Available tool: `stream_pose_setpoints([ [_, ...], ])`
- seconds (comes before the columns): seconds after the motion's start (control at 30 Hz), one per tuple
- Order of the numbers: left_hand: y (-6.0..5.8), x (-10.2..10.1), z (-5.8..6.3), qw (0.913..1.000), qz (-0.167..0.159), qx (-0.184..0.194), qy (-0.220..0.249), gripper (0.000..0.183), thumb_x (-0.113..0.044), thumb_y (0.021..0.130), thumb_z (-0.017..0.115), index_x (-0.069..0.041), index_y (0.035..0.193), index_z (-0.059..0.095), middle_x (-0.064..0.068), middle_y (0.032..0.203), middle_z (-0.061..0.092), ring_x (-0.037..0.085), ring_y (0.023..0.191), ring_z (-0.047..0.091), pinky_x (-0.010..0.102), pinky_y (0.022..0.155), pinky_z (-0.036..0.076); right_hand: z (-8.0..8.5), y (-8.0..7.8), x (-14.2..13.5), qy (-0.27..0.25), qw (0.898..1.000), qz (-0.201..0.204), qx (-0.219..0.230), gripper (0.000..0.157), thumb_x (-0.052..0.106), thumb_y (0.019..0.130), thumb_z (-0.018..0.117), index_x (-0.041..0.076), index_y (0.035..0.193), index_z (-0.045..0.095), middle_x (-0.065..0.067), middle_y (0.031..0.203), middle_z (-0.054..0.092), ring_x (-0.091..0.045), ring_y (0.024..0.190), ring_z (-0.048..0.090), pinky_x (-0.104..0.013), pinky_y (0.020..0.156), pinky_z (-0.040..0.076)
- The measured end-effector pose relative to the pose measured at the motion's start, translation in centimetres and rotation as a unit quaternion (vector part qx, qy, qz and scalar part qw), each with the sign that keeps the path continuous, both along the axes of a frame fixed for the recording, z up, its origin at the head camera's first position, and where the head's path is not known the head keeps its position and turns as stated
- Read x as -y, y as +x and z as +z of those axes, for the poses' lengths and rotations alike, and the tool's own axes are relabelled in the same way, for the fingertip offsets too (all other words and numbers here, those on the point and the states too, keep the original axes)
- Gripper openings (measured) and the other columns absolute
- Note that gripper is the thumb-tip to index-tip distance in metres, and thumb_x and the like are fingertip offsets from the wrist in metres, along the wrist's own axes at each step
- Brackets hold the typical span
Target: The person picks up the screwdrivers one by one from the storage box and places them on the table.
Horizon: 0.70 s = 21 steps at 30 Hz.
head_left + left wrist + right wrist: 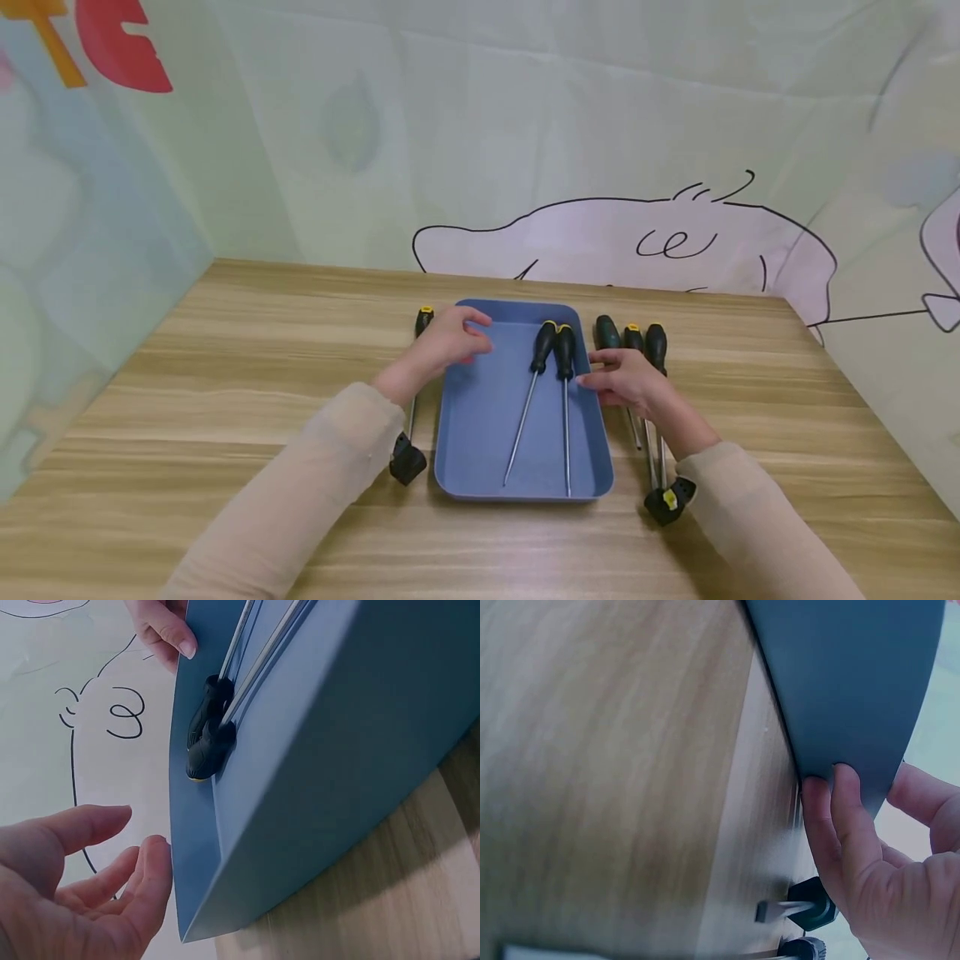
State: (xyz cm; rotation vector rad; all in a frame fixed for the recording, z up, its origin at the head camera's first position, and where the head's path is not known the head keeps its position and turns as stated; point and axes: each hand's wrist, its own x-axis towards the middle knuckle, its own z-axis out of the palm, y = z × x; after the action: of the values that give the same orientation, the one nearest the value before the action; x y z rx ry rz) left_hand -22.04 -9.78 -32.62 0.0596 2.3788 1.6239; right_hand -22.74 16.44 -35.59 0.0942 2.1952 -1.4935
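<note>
A shallow blue tray (480,417) stands on the wooden table with two black-handled screwdrivers (545,346) inside, their yellow-tipped handles toward the far side. My right hand (626,381) pinches the tray's right wall: in the right wrist view its fingers (845,802) press the outside, and the thumb comes over the rim. My left hand (450,337) is over the tray's far left part, fingers loosely bent, holding nothing. In the left wrist view that hand (90,889) is close beside the tray wall (300,787).
Left of the tray lies one screwdriver (424,319), partly hidden by my left hand. To its right lie three more, one with a dark green handle (607,332), partly behind my right hand. A printed cloth backdrop (487,150) rises behind the table (300,333).
</note>
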Motion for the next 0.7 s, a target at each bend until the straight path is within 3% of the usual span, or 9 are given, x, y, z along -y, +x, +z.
stream_pose_setpoints([
  [0.7, -0.5, -1.6, 0.0, 0.9998, -0.005, 0.019, 0.006, 0.042, 0.001, 0.084, 0.062, 0.004, 0.124, 0.053, 0.019, 0.104, 0.060, 0.028, 0.094, 0.059, 0.038, 0.081, 0.053, 0.2, 0.1, 0.0, -0.005, 1.000, -0.001, 0.002, 0.060, 0.005, 0.086, 0.065, -0.006, 0.137, 0.036, -0.026, 0.120, 0.053, -0.019, 0.086, 0.062, -0.037, 0.081, 0.053],
])
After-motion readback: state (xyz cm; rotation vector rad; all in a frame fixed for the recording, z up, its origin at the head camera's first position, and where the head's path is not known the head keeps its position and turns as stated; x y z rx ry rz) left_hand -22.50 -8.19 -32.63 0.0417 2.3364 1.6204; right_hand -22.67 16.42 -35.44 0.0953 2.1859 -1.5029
